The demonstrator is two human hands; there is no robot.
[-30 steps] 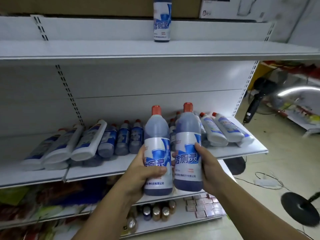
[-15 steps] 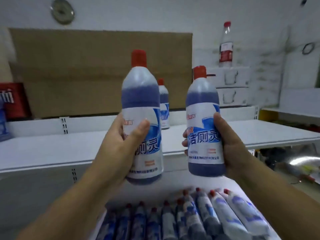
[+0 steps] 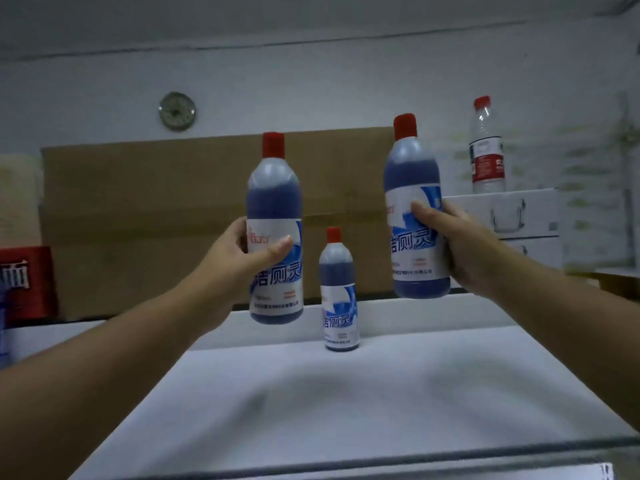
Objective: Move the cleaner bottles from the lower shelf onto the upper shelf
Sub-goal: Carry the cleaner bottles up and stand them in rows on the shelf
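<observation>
Blue-filled plastic cleaner bottles with red caps: one shelved, two in our hands above the white upper shelf (image 3: 381,393).

One bottle (image 3: 338,299) stands upright at the far middle. Our left hand (image 3: 239,258) has fingers clamped on a second bottle (image 3: 274,237); our right hand (image 3: 460,244) clamps a third (image 3: 414,216), higher and farther right. Neither is set down yet. We cannot see the lower shelf, so how many remain is unknown.

three cleaner bottles (image 3: 274,237), one water bottle (image 3: 486,150), two hands (image 3: 239,258)

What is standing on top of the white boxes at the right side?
A clear water bottle with a red cap and red label stands upright on the white boxes. The right hand covers the boxes' left part.
</observation>
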